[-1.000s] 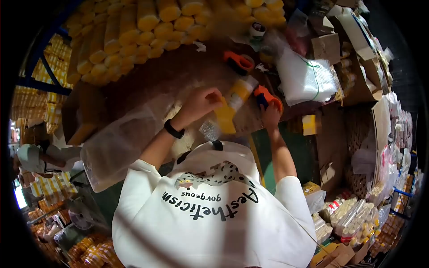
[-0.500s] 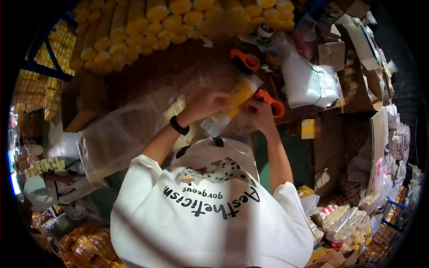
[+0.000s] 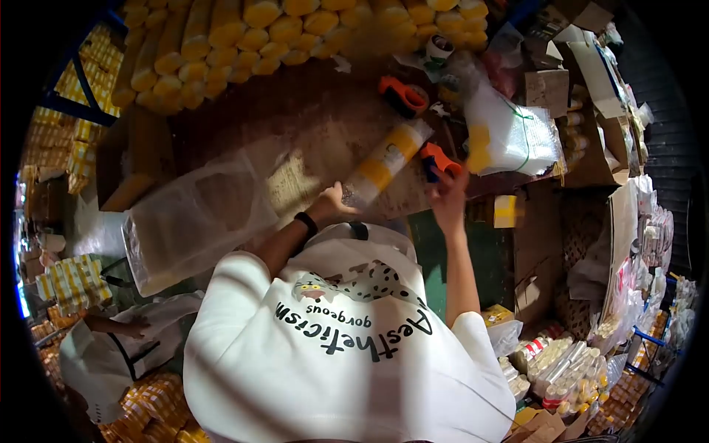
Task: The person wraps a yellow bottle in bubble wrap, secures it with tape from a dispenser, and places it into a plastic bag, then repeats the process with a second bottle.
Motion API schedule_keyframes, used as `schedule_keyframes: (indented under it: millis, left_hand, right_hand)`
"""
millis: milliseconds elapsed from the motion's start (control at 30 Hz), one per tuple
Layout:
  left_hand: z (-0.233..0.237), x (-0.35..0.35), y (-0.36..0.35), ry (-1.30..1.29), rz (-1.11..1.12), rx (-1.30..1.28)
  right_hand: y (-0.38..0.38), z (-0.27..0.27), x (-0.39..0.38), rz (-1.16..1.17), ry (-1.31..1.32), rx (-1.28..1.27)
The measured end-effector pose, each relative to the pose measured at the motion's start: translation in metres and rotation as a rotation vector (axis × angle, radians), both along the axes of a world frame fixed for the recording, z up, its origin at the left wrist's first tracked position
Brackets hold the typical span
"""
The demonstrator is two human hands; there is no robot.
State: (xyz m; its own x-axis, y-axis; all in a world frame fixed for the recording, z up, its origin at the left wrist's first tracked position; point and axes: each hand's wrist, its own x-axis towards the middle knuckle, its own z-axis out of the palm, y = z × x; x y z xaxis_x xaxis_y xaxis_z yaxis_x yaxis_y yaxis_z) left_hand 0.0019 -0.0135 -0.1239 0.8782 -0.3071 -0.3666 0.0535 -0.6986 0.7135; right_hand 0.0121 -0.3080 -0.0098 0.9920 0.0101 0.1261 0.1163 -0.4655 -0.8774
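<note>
A yellow and white roll-shaped pack (image 3: 390,156) in clear bubble wrap lies slantwise on the work table. My left hand (image 3: 334,202), with a black band on the wrist, is closed on the loose near end of the wrap. My right hand (image 3: 448,196) is on an orange tape dispenser (image 3: 441,158) just right of the pack, fingers curled against it and slightly blurred. A second orange tape dispenser (image 3: 403,96) sits farther back, beyond the pack's far end.
Yellow-ended rolls (image 3: 284,29) are piled along the back. A tied stack of bubble-wrap sheets (image 3: 513,136) lies at right. Clear plastic film (image 3: 199,221) covers the table's left part, near a cardboard box (image 3: 136,159). Another person's hand (image 3: 133,327) shows at lower left.
My right hand has left the pack and moved onto the nearer tape dispenser, which has shifted. My left hand has slid down to the pack's near end. The other person has moved.
</note>
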Motion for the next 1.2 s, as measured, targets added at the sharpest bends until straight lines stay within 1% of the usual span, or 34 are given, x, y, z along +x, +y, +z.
schedule_keyframes:
  millis: [33,67,100,167,200,233,267,300,333,367,400,433,467,500,533,567,600,633,667,700,733,767,800,867,900,967,1000,1067,1100,1200]
  left_hand:
    - [-0.018,0.0,0.0,-0.051,0.044,0.006]
    - [-0.051,0.0,-0.002,-0.102,0.089,0.014]
    - [-0.068,0.001,-0.002,-0.155,0.135,0.021]
    - [-0.06,0.004,0.002,-0.125,0.131,-0.023]
    - [-0.052,0.006,0.005,-0.113,0.129,-0.044]
    - [-0.039,0.004,0.007,-0.182,0.168,-0.224]
    - [-0.026,0.005,0.007,-0.196,0.144,-0.231]
    - [-0.015,0.007,0.007,-0.211,0.122,-0.237]
    - [-0.005,0.01,0.008,-0.226,0.1,-0.242]
    - [0.006,0.016,0.013,-0.172,0.015,-0.184]
    - [0.027,0.016,0.015,-0.123,0.044,-0.251]
    - [0.053,0.015,0.017,-0.073,0.073,-0.319]
    - [0.078,0.014,0.018,-0.021,0.101,-0.387]
    - [0.096,0.013,0.019,0.019,0.133,-0.507]
    - [0.121,0.013,0.019,-0.024,0.101,-0.545]
    - [0.15,0.013,0.02,-0.068,0.07,-0.582]
    - [0.177,0.014,0.021,-0.111,0.038,-0.618]
    - [0.199,0.017,0.022,-0.115,-0.013,-0.495]
    - [0.199,0.019,0.022,-0.169,-0.002,-0.476]
    - [0.199,0.022,0.023,-0.224,0.008,-0.456]
    - [0.199,0.023,0.025,-0.279,0.018,-0.435]
    - [0.195,0.025,0.034,-0.311,-0.028,-0.279]
    - [0.189,0.021,0.042,-0.227,0.045,-0.363]
    - [0.177,0.002,0.058,-0.043,0.201,-0.528]
    - [0.178,-0.01,0.066,-0.12,0.204,-0.586]
    - [0.185,-0.026,0.081,-0.287,0.199,-0.697]
    - [0.19,-0.03,0.082,-0.329,0.11,-0.579]
    - [0.197,-0.041,0.08,-0.403,-0.061,-0.35]
    - [0.2,-0.044,0.073,-0.402,-0.057,-0.283]
    - [0.196,-0.043,0.06,-0.455,-0.101,-0.243]
  right_hand:
    - [0.008,-0.014,0.001,0.108,0.03,-0.039]
    - [0.02,-0.028,0.003,0.259,-0.08,-0.172]
    - [0.034,-0.043,0.005,0.411,-0.192,-0.305]
    - [0.064,-0.088,0.011,0.547,-0.001,-0.52]
    - [0.077,-0.087,0.016,0.644,-0.138,-0.437]
    - [0.09,-0.08,0.021,0.739,-0.276,-0.35]
    - [0.099,-0.071,0.025,0.83,-0.414,-0.259]
    - [0.106,-0.049,0.023,0.827,-0.288,-0.307]
    - [0.108,-0.047,0.027,0.815,-0.237,-0.334]
    - [0.11,-0.045,0.031,0.803,-0.184,-0.362]
    - [0.112,-0.042,0.035,0.792,-0.133,-0.39]
    - [0.117,-0.039,0.033,0.713,-0.106,-0.356]
    - [0.117,-0.025,0.028,0.616,-0.088,-0.295]
    - [0.115,0.0,0.02,0.521,-0.068,-0.233]
    - [0.113,0.025,0.015,0.425,-0.045,-0.172]
    - [0.108,0.049,0.016,0.405,-0.164,-0.055]
    - [0.107,0.056,0.015,0.376,-0.121,0.124]
    - [0.106,0.06,0.013,0.341,-0.074,0.303]
    - [0.108,0.061,0.012,0.302,-0.027,0.482]
    - [0.11,0.059,0.013,0.274,0.068,0.438]
    - [0.113,0.043,0.011,0.257,0.121,0.509]
    - [0.118,0.016,0.011,0.239,0.174,0.579]
    - [0.124,0.001,0.014,0.222,0.225,0.649]
    - [0.133,0.004,0.012,0.268,0.125,0.589]
    - [0.138,0.004,0.008,0.286,0.081,0.562]
    - [0.144,0.001,0.012,0.349,0.07,0.689]
    - [0.145,0.002,0.018,0.381,0.054,0.75]
    - [0.136,0.008,0.027,0.447,0.145,0.757]
    - [0.133,0.013,0.029,0.482,0.193,0.754]
    - [0.133,0.031,0.027,0.703,0.142,0.824]
